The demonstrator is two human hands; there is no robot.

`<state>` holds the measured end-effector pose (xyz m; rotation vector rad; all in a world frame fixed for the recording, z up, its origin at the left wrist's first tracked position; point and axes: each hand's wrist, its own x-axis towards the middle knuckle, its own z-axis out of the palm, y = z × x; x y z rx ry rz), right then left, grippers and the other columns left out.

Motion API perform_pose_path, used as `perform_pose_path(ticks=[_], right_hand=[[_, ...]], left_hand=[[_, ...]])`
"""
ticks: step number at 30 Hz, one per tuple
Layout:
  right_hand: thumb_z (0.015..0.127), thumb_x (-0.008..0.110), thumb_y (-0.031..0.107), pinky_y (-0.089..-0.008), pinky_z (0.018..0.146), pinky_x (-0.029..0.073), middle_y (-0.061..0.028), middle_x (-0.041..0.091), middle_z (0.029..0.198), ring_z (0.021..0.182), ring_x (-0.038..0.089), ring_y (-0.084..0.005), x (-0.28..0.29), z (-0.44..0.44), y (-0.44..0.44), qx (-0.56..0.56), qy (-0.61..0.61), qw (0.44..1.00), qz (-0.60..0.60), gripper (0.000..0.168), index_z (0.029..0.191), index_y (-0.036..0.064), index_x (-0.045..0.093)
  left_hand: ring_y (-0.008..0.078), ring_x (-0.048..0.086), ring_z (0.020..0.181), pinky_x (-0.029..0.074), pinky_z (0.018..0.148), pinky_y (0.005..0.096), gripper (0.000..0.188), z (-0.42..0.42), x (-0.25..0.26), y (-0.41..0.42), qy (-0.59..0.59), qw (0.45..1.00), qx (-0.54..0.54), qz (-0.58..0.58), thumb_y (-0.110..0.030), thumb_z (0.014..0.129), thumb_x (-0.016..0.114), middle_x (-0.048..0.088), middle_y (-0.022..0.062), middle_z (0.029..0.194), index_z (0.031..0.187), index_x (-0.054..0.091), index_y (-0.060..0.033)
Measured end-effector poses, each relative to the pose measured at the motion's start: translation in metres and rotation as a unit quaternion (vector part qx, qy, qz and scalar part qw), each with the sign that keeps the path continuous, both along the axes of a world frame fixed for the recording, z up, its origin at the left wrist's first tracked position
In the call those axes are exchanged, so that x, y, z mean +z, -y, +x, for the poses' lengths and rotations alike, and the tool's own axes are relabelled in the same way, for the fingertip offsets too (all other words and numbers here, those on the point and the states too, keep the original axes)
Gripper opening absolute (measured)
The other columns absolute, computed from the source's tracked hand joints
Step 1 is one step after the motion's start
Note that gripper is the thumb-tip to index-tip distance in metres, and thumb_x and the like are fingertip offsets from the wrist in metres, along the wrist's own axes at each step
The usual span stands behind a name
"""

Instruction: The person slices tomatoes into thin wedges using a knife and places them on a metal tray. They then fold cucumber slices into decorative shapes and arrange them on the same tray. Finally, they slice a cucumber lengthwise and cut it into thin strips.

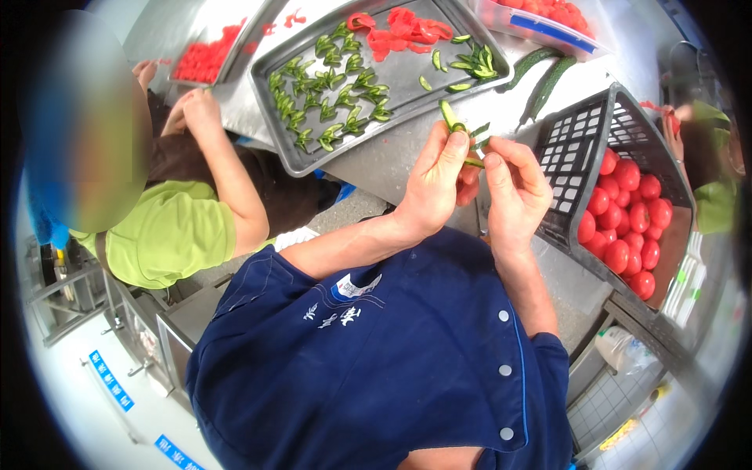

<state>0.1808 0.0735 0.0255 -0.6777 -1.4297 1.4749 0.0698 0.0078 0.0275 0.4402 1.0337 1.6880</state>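
Observation:
My left hand (437, 173) grips a cut cucumber piece (449, 114) between thumb and fingers, its pale flesh pointing up. Close on its right, my right hand (514, 185) has thumb and fingertips on the thin green strips of the same piece. Beyond them lies a metal tray (294, 164) with rows of fanned cucumber garnishes (329, 136) on its left part. Loose cucumber slices (479, 61) are heaped at its right end, and red tomato peels (405, 32) lie at its far side. Two whole cucumbers (549, 85) rest on the steel table right of the tray.
A black plastic crate (567, 170) of tomatoes (617, 255) stands tilted at the right. Behind the cucumbers is a clear plastic box (529, 26) with red pieces. At the left, a co-worker in a green shirt (170, 232) works beside another tray (226, 64) of red pieces. Another person is at the far right.

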Motion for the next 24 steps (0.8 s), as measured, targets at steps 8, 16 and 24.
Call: perform_pose_path(ticks=[8, 16, 24], right_hand=[[0.095, 0.069, -0.005, -0.0244, 0.076, 0.052, -0.0056, 0.065, 0.105, 0.084, 0.064, -0.0109, 0.000, 0.003, -0.006, 0.049, 0.008, 0.999, 0.016, 0.023, 0.118, -0.001, 0.072], [0.091, 0.072, -0.004, -0.0264, 0.073, 0.050, -0.0080, 0.065, 0.103, 0.080, 0.062, -0.0115, 0.001, 0.008, -0.013, 0.061, 0.067, 0.992, 0.088, 0.017, 0.108, 0.000, 0.070], [0.090, 0.068, -0.008, -0.0271, 0.073, 0.051, -0.0088, 0.064, 0.101, 0.081, 0.066, -0.0134, 0.006, 0.008, -0.012, 0.077, 0.052, 0.991, 0.098, 0.017, 0.106, -0.001, 0.070]], left_hand=[[0.0097, 0.048, 0.060, 0.038, 0.051, 0.0245, 0.025, 0.002, -0.001, 0.001, -0.024, 1.000, -0.020, -0.006, -0.030, 0.116, 0.038, 0.056, 0.0022, 0.083, 0.125, 0.049, -0.0096], [0.0050, 0.046, 0.064, 0.037, 0.055, 0.0218, 0.023, 0.004, 0.005, 0.009, -0.086, 0.995, -0.041, 0.000, -0.026, 0.116, 0.038, 0.054, -0.0016, 0.086, 0.124, 0.050, -0.0075], [0.0047, 0.043, 0.070, 0.038, 0.057, 0.0212, 0.019, 0.006, -0.003, 0.007, -0.060, 0.998, -0.019, 0.013, -0.023, 0.115, 0.040, 0.050, -0.0021, 0.085, 0.120, 0.050, -0.0078]])
